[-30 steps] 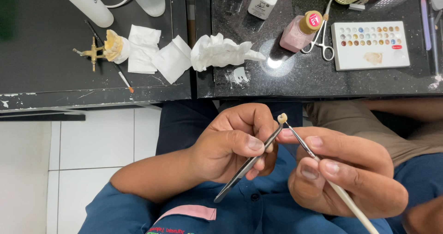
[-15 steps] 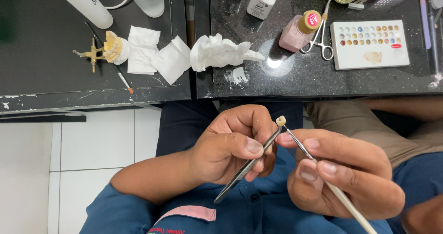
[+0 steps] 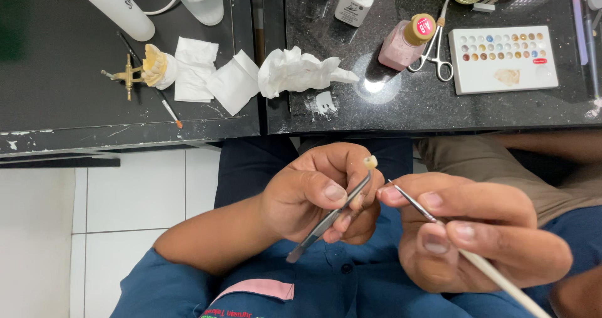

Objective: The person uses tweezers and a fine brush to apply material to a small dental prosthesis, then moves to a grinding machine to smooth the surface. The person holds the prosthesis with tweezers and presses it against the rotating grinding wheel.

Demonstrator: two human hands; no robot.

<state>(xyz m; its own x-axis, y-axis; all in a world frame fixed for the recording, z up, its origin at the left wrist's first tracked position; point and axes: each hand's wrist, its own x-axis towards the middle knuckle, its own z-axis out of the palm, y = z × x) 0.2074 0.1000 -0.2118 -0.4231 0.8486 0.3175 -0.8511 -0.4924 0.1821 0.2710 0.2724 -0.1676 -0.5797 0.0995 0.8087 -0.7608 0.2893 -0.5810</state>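
two hands, one tiny tooth crown point(image 3: 370, 162)
left hand point(image 3: 313, 196) pinches tweezers point(image 3: 329, 219) clamping it; right hand point(image 3: 476, 230) grips brush point(image 3: 439, 221); looks light, brittle.

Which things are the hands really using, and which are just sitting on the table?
In use:
- left hand holding tweezers
- small tooth-like piece at the tweezers' tip
- right hand holding a thin brush

Lying about:
- crumpled tissue
- pink bottle
- scissors
- white colour palette
- dental model
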